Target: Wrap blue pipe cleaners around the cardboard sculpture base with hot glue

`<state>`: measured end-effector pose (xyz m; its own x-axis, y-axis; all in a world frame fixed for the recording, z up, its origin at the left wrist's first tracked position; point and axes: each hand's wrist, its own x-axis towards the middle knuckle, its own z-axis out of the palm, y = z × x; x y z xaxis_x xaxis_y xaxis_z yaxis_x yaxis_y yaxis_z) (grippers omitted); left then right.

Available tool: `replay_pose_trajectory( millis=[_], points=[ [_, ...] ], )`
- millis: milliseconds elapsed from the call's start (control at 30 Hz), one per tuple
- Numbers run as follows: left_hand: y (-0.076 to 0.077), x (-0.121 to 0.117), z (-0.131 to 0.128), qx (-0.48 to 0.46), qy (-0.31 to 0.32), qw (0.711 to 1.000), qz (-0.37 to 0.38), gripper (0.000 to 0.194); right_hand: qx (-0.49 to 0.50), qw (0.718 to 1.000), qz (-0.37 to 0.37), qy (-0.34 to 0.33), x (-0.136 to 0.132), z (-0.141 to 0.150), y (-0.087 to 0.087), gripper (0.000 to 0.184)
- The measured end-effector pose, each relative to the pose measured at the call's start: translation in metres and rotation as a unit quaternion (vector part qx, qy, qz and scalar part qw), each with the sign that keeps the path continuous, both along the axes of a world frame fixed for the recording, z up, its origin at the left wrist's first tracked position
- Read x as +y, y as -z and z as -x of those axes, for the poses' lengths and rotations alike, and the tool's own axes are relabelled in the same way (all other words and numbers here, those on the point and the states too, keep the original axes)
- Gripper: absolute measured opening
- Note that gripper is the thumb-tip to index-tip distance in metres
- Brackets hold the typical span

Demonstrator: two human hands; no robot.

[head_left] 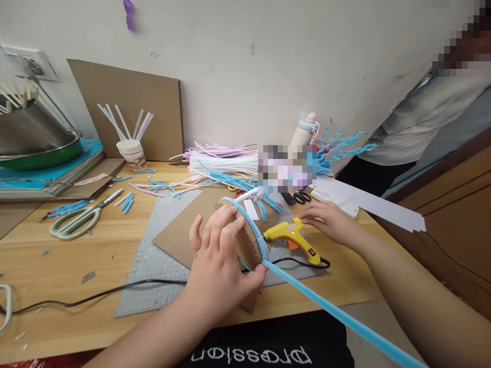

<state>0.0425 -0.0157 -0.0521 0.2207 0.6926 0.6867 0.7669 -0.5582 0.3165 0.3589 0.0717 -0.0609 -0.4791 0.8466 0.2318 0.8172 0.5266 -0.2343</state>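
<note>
Held strip (307, 291), one; glue gun (302, 239), one

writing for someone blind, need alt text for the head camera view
A person's left hand holds curved cardboard edged with a long blue strip, while the right hand is at the back of a yellow glue gun. Green-handled scissors and a cup of white sticks are on the wooden table.
</note>
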Motion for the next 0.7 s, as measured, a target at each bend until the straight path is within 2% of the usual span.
replay_pose_trajectory(
  millis=[100, 233, 300, 367, 533, 700],
  points=[
    [0.000, -0.001, 0.000, 0.000, -0.001, 1.000, 0.000, 0.063, 0.038, 0.998, 0.023, 0.055, -0.007, -0.003, 0.021, 0.025],
    [-0.001, -0.001, 0.000, -0.001, -0.003, 1.000, 0.004, 0.064, 0.092, 0.977, 0.041, 0.187, -0.027, 0.006, 0.038, 0.034],
    [-0.001, -0.001, 0.000, 0.000, -0.003, 1.000, 0.005, 0.064, 0.114, 0.963, 0.089, 0.229, -0.039, 0.014, 0.045, 0.035],
    [-0.001, 0.000, 0.000, 0.002, -0.002, 1.000, 0.003, 0.064, 0.134, 0.950, 0.153, 0.237, -0.048, 0.022, 0.049, 0.032],
    [0.000, 0.000, 0.001, 0.004, -0.004, 1.000, 0.000, 0.063, 0.220, 0.910, 0.247, 0.251, -0.061, 0.030, 0.043, 0.026],
    [0.000, 0.000, 0.000, 0.002, -0.004, 1.000, 0.003, 0.063, 0.279, 0.881, 0.266, 0.273, -0.073, 0.031, 0.032, 0.031]
  ],
)
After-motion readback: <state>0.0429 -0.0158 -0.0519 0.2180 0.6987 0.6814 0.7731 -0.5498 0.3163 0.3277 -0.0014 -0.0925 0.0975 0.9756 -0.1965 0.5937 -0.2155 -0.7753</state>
